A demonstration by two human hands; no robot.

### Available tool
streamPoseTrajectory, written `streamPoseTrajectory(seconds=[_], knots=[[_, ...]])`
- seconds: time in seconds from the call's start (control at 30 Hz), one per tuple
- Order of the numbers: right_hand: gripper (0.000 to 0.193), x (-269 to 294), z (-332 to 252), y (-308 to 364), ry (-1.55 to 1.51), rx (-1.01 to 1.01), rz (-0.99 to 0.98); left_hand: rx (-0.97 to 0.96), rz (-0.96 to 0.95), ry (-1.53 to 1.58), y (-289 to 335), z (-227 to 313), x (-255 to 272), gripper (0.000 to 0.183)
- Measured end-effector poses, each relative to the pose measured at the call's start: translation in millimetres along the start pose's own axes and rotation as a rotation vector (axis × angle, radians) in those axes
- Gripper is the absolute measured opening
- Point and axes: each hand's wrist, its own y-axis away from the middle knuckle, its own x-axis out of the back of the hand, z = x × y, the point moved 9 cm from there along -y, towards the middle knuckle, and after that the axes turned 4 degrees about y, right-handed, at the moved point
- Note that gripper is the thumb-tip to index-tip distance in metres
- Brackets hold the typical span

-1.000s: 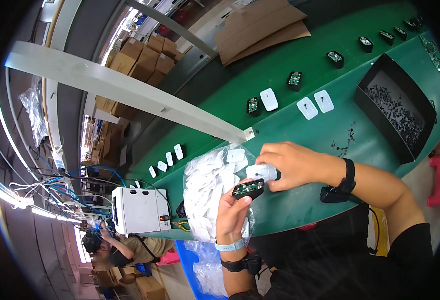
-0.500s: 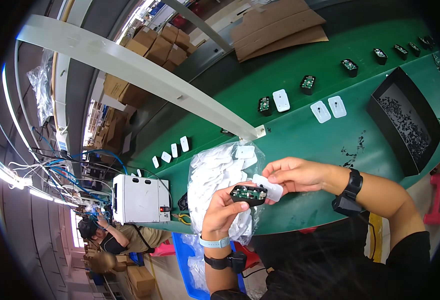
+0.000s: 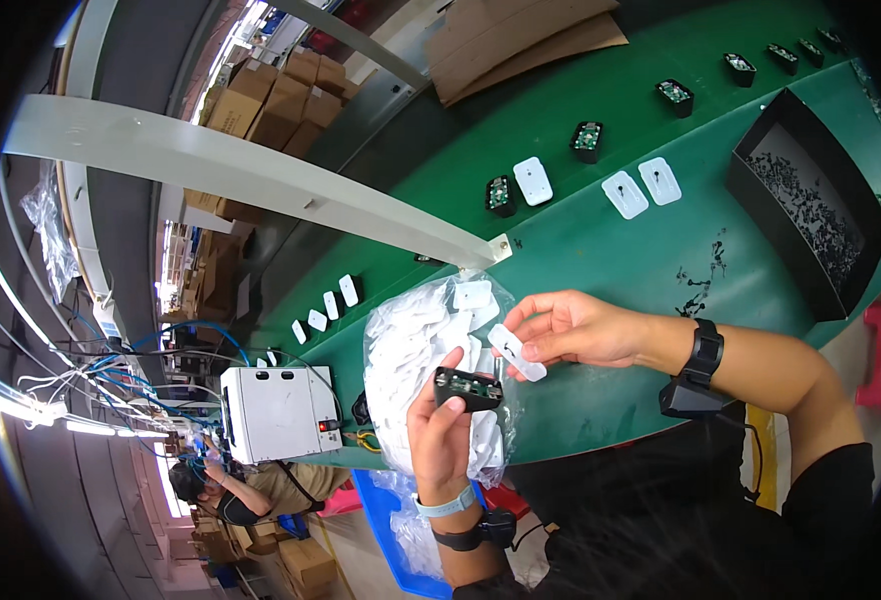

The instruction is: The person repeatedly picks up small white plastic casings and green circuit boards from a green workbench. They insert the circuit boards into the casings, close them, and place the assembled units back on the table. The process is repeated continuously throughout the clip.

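Observation:
My left hand (image 3: pixel 437 432) grips a small black case (image 3: pixel 469 392) with a green circuit board showing in its open top. Just to the right, my right hand (image 3: pixel 583 332) pinches a white plastic cover (image 3: pixel 517 354) between thumb and fingers, with a small dark piece on its face. Case and cover are apart. Beneath my left hand lies a clear plastic bag (image 3: pixel 401 345) filled with several more white covers.
Beyond the bag, black cases (image 3: pixel 588 142) with boards and white covers (image 3: pixel 534 181) line the green belt. A black tray (image 3: pixel 761 215) of small black parts stands right. At left are a white machine (image 3: pixel 276 412) and a co-worker (image 3: pixel 251 490). A metal post (image 3: pixel 261 175) slants across.
The white cover has come away from the case it overlapped and is now tilted beside it. My left hand still holds the case. The whole view has shifted slightly.

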Motion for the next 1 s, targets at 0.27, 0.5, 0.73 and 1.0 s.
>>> streamPoseTrajectory(seconds=[0.27, 0.5, 0.73, 1.0], knots=[[0.042, -1, -13, 0, 0.173, 0.195, 0.039, -0.07, 0.127, -0.278, -9, -1, -16, 0.046], [0.046, -5, -16, 4, 0.235, 0.221, 0.051, -0.095, 0.107, -0.397, -14, 0, -25, 0.045], [0.045, -1, -16, 6, 0.316, 0.233, 0.103, -0.098, 0.138, -0.32, -16, -4, -28, 0.047], [0.04, -21, -38, 20, 0.635, 0.474, 0.132, -0.302, 0.28, -0.294, 5, -5, -28, 0.049]])
